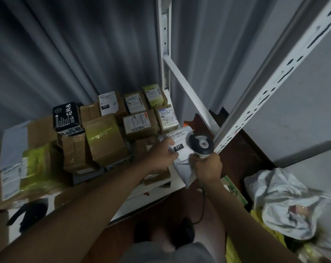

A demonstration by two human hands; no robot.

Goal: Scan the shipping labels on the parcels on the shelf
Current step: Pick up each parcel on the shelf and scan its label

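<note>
At the far left, a large cardboard box (14, 168) with a white label and yellow-green tape lies on the white shelf (157, 194). A dark object (30, 213) rests on the shelf near the front edge, too dim to tell what it is. Further right, a black box (66, 116) with white characters stands on top of a brown carton (73, 149). Beside it is a taped carton (105, 137), and behind it, toward the far side, several small brown parcels (140, 122) stand close together with their shipping labels facing up.

The left hand (160, 156) reaches over the shelf and grips a white poly mailer (179, 158) at its left edge, thumb on top, close to a black tag reading 231. The mailer's shipping label (177, 134) is at its far end. The mailer lies at the right end of the shelf, partly over its front edge.

The right hand (207, 166) has its fingers curled around the handle of a barcode scanner (200, 144), whose head is just above the mailer. A white slotted upright (274, 78) rises on the right. At the near right lies a crumpled white bag (286, 204).
</note>
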